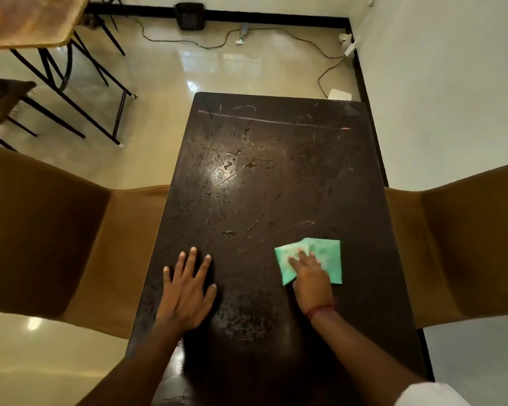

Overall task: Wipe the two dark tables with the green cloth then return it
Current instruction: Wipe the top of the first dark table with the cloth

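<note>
A dark rectangular table (276, 186) stretches away from me, scratched and spotted with small wet drops near its middle. The green cloth (326, 253) lies folded flat on the near right part of the tabletop. My right hand (310, 276) presses down on the cloth, fingers spread over its near left half, a red thread around the wrist. My left hand (188, 291) rests palm down on the bare tabletop at the near left, fingers apart, holding nothing. Only one dark table is in view.
Brown upholstered chairs stand on both sides of the table, one at the left (56, 235) and one at the right (467, 244). A white wall (452, 83) runs along the right. Black chair legs (79, 92), a cable (320, 48) and a black bin (189, 16) are on the glossy floor beyond.
</note>
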`<control>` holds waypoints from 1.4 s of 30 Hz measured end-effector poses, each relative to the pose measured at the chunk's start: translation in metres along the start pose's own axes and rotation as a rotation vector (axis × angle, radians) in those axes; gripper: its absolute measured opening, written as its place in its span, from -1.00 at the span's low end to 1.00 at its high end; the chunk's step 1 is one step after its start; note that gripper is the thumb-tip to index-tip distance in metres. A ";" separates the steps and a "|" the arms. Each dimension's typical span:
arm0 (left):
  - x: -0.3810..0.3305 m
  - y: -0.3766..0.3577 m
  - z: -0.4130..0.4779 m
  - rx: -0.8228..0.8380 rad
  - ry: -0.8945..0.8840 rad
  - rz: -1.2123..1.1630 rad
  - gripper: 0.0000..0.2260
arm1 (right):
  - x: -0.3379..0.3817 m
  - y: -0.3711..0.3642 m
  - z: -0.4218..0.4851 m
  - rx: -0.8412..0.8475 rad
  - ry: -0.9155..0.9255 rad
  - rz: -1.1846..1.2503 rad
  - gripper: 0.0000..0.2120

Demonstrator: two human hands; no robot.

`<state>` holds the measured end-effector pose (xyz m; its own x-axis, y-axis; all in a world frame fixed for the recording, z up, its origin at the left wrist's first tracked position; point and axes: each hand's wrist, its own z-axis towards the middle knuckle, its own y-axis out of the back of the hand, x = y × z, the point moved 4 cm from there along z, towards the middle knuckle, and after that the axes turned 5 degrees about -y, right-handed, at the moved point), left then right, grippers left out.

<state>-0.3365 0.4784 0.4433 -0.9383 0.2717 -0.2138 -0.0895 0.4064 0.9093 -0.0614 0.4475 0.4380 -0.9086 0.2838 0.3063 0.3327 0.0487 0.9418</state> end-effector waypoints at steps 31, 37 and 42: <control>0.075 0.037 0.029 0.074 -0.126 -0.028 -0.41 | -0.005 0.022 0.022 0.071 -0.055 -0.045 -0.29; 0.067 0.031 0.035 0.019 -0.145 -0.003 -0.27 | 0.005 0.003 0.033 0.131 -0.272 0.044 -0.32; 0.068 0.032 0.043 0.016 -0.139 0.008 -0.26 | -0.005 0.006 0.016 0.154 -0.018 -0.035 -0.37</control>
<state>-0.3885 0.5478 0.4427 -0.8835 0.3928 -0.2552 -0.0762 0.4170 0.9057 -0.0512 0.4615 0.4399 -0.9161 0.2962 0.2702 0.3373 0.2050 0.9188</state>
